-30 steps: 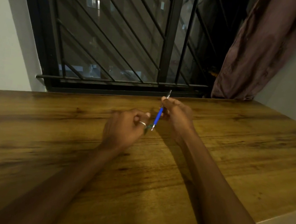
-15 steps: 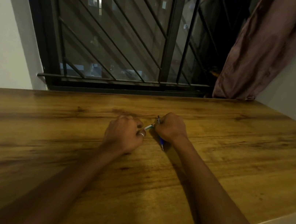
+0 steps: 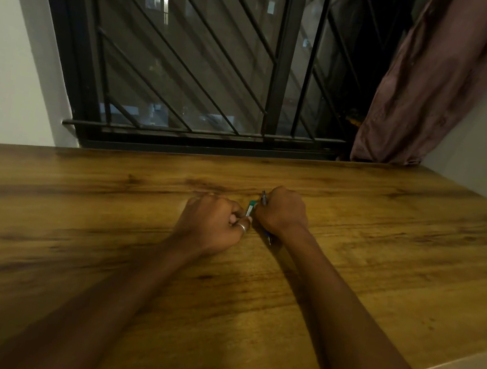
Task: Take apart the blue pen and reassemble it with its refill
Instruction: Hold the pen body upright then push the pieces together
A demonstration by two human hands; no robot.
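The pen (image 3: 268, 238) is held low over the desk (image 3: 381, 268), between two fists that almost touch. Its blue end shows below the right hand (image 3: 282, 213) and a dark end projects above that hand. A pale section (image 3: 250, 210) bridges the gap between the hands; whether it is the refill or part of the barrel cannot be told.

Progress, as judged: no loose parts lie on the desk in view, and no separated refill is visible. The pen looks to be at a joint-working step, either being pulled apart or being closed up; the picture does not settle which. Completion cannot be confirmed.

Right hand: curled tight round the pen body, nothing of the palm showing. Left hand (image 3: 210, 227): fingers (image 3: 236, 215) curled in, pinching the pale section at its near end; a ring (image 3: 242, 227) sits on one of them.

Beyond the desk stand a barred window (image 3: 190, 65) and a curtain (image 3: 424, 85).
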